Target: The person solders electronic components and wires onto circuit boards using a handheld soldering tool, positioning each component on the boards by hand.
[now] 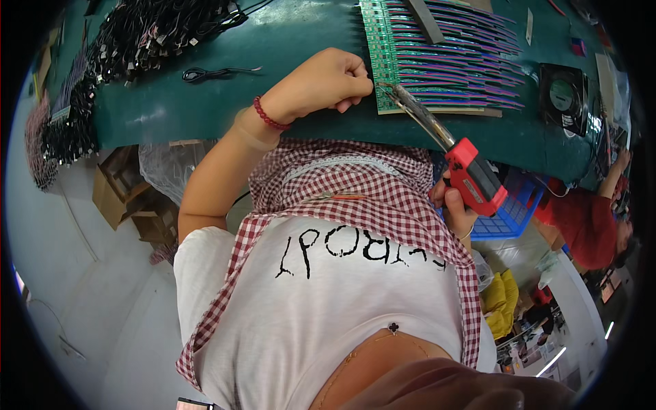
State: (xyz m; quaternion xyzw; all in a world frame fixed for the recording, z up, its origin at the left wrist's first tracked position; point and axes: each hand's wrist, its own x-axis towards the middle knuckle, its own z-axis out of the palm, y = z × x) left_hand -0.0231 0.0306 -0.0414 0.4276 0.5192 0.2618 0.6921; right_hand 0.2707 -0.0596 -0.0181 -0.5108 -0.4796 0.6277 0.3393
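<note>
My right hand (456, 206) is wrapped round the grip of a red and black soldering gun (476, 176). Its long metal barrel points up and to the left, and the tip is at the lower part of a green circuit board panel (374, 42). At the panel's left edge is my left hand (331, 82), its fingers curled closed; whatever they pinch is hidden. Rows of thin multicoloured wires (458, 68) run rightward from the panel. A grey bar (425, 22) lies across the upper wires.
The green table (294, 41) bears a big heap of black cables (154, 37) at the left and one coiled black cable (198, 74). A black square device (563, 99) sits at the right. Below are cardboard boxes (119, 184) and a blue crate (502, 225). Another person's red sleeve (581, 225) shows at right.
</note>
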